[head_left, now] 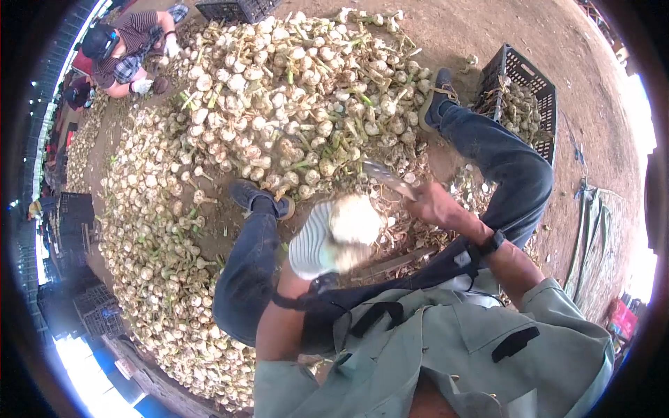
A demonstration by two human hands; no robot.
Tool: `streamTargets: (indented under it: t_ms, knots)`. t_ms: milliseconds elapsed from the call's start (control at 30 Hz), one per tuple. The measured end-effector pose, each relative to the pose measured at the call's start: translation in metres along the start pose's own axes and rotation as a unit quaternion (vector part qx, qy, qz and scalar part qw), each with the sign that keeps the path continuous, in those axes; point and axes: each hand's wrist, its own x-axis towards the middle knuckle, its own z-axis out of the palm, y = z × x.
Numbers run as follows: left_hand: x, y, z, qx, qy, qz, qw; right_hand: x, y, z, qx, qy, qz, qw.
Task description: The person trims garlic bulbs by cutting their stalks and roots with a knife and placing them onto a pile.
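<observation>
My left hand (309, 244) wears a white ribbed glove and is closed around a whitish garlic bulb (355, 219), blurred by motion. A bare right hand, my right hand (435, 207), grips a knife (391, 180) by its handle. The blade points up and left, toward the heap, and is apart from the bulb. Loose peel and trimmings lie on the ground between my legs, below the knife. Just past my feet spreads a large heap of garlic (258, 90), many bulbs with stems and some green stalks.
At the right, a black plastic crate (531, 78) holds garlic beside my right leg. Another black crate (237, 8) stands behind the heap. A gloved co-worker (136, 35) crouches at upper left. More crates (97, 310) stand at far left; a greenish sheet (592, 240) lies at right.
</observation>
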Motion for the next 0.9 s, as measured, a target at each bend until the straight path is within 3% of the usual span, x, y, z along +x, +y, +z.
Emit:
streamTargets:
  t_ms: [67,133,167,200,267,300,400,433,467,533,567,667,700,767,800,867,900]
  knots:
    - [0.011,0.012,0.013,0.0,0.06,-0.02,0.998,0.007,0.054,0.018,0.053,0.105,-0.176,0.977]
    - [0.01,0.0,0.002,0.288,0.081,0.082,0.951,-0.018,0.003,0.014,0.068,0.094,-0.101,0.988]
    - [0.018,0.002,0.005,0.157,0.116,0.03,0.98,-0.025,-0.024,0.015,0.127,0.073,-0.088,0.985]
    - [0.023,-0.031,-0.012,-0.069,0.082,0.066,0.992,-0.028,-0.039,0.022,0.257,0.029,-0.129,0.957]
    - [0.026,-0.025,0.013,0.043,0.221,0.177,0.958,-0.012,-0.04,0.049,0.272,0.054,-0.209,0.938]
    - [0.024,-0.03,0.011,-0.008,0.229,0.148,0.962,-0.016,-0.054,0.051,0.278,0.056,-0.208,0.936]
    - [0.024,-0.031,0.017,-0.04,0.271,0.146,0.951,-0.027,-0.084,0.036,0.301,0.013,-0.133,0.944]
    - [0.022,-0.029,0.008,0.06,0.236,0.125,0.962,-0.025,-0.081,0.035,0.322,0.014,-0.092,0.942]
    - [0.022,-0.027,0.006,0.059,0.237,0.125,0.962,-0.024,-0.078,0.033,0.342,0.017,-0.051,0.938]
    - [0.026,-0.011,0.011,0.004,0.235,0.127,0.964,-0.027,-0.086,0.012,0.329,0.026,-0.059,0.942]
    - [0.025,-0.009,0.006,-0.185,0.232,0.08,0.951,-0.026,-0.084,0.003,0.3,0.058,-0.084,0.948]
    - [0.023,-0.018,-0.02,-0.014,0.145,0.043,0.988,-0.026,-0.087,-0.006,0.239,0.114,-0.13,0.955]
    - [0.023,-0.015,-0.017,-0.014,0.148,0.045,0.988,-0.026,-0.09,-0.008,0.206,0.118,-0.124,0.963]
    - [0.025,-0.01,-0.006,0.046,0.181,-0.027,0.982,-0.025,-0.089,-0.009,0.172,0.121,-0.12,0.97]
    - [0.027,-0.011,-0.001,0.046,0.181,-0.026,0.982,-0.025,-0.084,-0.008,0.177,0.13,-0.122,0.968]
    - [0.029,-0.013,0.006,0.108,0.3,0.02,0.948,-0.027,-0.076,-0.009,0.178,0.137,-0.127,0.966]
    - [0.032,-0.011,0.002,0.163,0.318,-0.014,0.934,-0.033,-0.073,-0.007,0.204,0.123,-0.098,0.966]
